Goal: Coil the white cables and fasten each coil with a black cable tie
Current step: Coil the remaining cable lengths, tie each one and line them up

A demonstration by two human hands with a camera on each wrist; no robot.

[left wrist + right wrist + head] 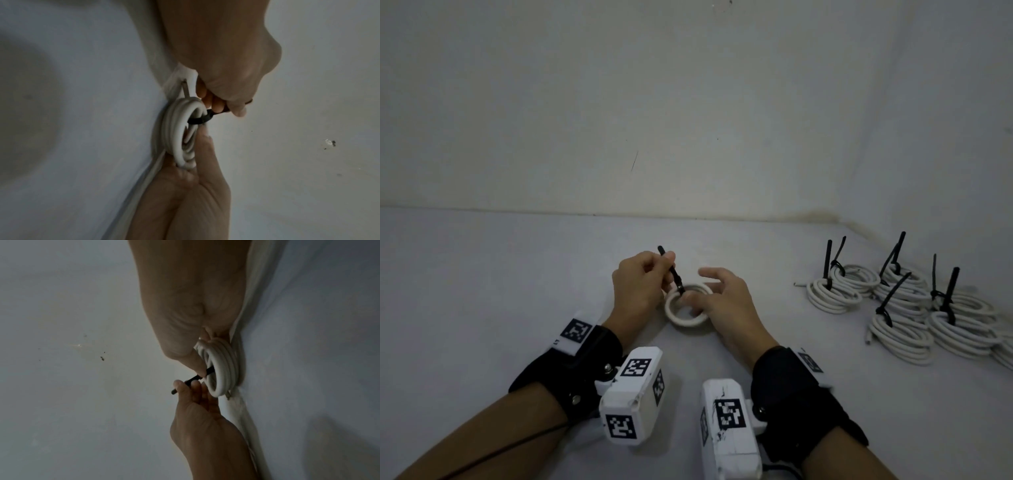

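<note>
A small coil of white cable (688,322) lies on the white surface in front of me. A black cable tie (673,270) is looped round its far left side, and the loose tail points up and away. My left hand (667,260) pinches that tail between thumb and fingertips. My right hand (693,299) grips the coil beside the tie's head, thumb on the inner side, the other fingers spread loosely. The left wrist view shows the tie (198,121) wrapped round the coil (179,138). The right wrist view shows the tie (192,379) leaving the coil (224,369).
Several tied white coils (893,301) with upright black tie tails are heaped at the right, close to the corner of the walls. A pale wall (688,137) rises just behind the work surface (517,274).
</note>
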